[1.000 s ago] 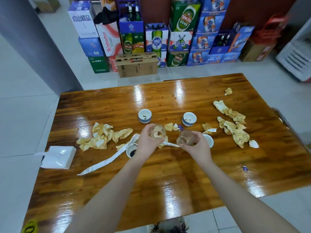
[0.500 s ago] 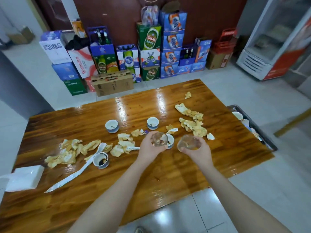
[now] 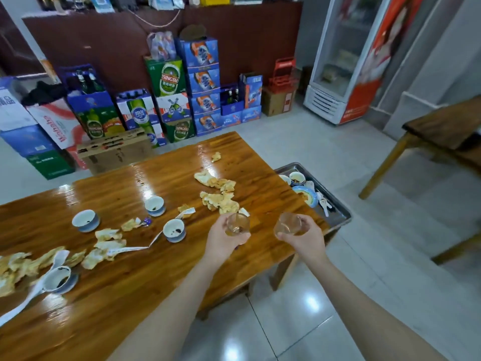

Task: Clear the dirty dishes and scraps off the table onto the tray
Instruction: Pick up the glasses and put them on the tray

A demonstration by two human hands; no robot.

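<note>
Head view. Gripping a small clear glass in the curled fingers of the left hand, over the wooden table beside crumpled scraps. Gripping a second glass likewise in the right hand, near the metal tray.

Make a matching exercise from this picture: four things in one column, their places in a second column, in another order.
1 silver metal tray
2 small white and blue ceramic cup nearest the left hand
3 clear drinking glass nearer the tray
4 green cardboard beer carton

A in the right hand
B on the wooden table
C stacked by the brown counter
D beside the table's end

Pairs: 1-D, 2-B, 3-A, 4-C.
</note>
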